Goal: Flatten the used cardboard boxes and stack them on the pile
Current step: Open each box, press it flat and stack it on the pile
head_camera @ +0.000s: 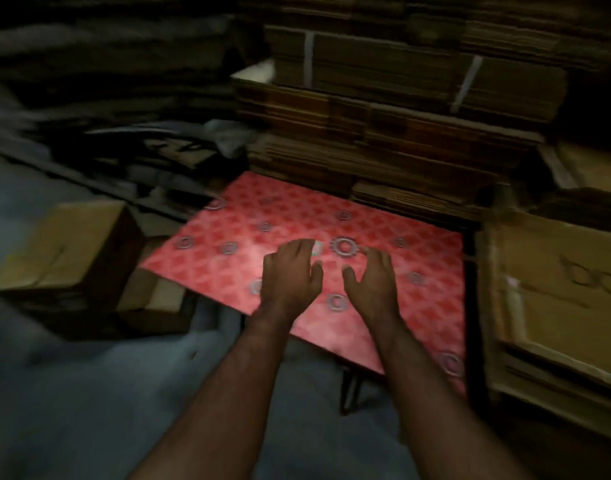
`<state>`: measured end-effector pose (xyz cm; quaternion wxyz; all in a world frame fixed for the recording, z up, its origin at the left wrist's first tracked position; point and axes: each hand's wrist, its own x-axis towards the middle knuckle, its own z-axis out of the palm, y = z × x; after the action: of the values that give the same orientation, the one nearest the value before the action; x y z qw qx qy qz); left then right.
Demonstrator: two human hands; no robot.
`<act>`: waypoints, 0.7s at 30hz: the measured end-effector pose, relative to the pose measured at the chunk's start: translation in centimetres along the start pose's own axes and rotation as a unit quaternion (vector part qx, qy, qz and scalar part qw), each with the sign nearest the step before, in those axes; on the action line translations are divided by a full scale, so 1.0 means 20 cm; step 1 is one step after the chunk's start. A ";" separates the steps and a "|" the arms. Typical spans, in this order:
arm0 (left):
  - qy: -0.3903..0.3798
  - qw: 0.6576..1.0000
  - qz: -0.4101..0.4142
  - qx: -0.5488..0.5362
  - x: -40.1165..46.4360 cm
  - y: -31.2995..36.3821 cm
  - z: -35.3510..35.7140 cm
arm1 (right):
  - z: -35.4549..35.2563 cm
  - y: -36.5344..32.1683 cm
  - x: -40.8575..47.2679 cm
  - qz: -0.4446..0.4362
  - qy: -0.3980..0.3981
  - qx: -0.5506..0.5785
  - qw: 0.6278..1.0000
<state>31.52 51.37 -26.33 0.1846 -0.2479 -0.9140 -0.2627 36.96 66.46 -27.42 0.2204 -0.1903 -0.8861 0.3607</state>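
Both arms reach forward; left hand (pixel 292 271) and right hand (pixel 373 277) seemingly spread, palms down.

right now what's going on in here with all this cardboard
A person reaches both bare hands over a flat red patterned cardboard sheet lying on top of a low stack. The left hand and right hand have relaxed fingers and grip nothing; whether they touch the sheet is unclear. Tall strapped bundles of flattened brown cardboard stand behind. An unflattened brown cardboard box sits at left.
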 end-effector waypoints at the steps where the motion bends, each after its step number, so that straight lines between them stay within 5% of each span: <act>1: 0.008 1.000 -0.015 0.012 -0.03 -0.16 -0.09 | 0.14 -0.12 -0.01 -0.025 -0.018 0.007 1.000; 7: 0.033 0.988 -0.141 0.057 -0.26 -0.98 -0.58 | 0.83 -0.76 -0.17 -0.110 -0.136 0.026 0.984; 14: 0.045 0.946 -0.308 0.090 -0.56 -1.58 -0.95 | 1.41 -1.23 -0.36 -0.161 -0.251 0.036 0.954; 21: -0.001 0.927 -0.366 0.087 -0.63 -2.07 -1.05 | 1.94 -1.51 -0.41 -0.176 -0.329 0.016 0.928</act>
<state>23.23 4.23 -31.66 0.0958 0.1205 -0.9607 -0.2310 17.97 20.75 -32.61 -0.0201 0.1017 -0.9221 0.3728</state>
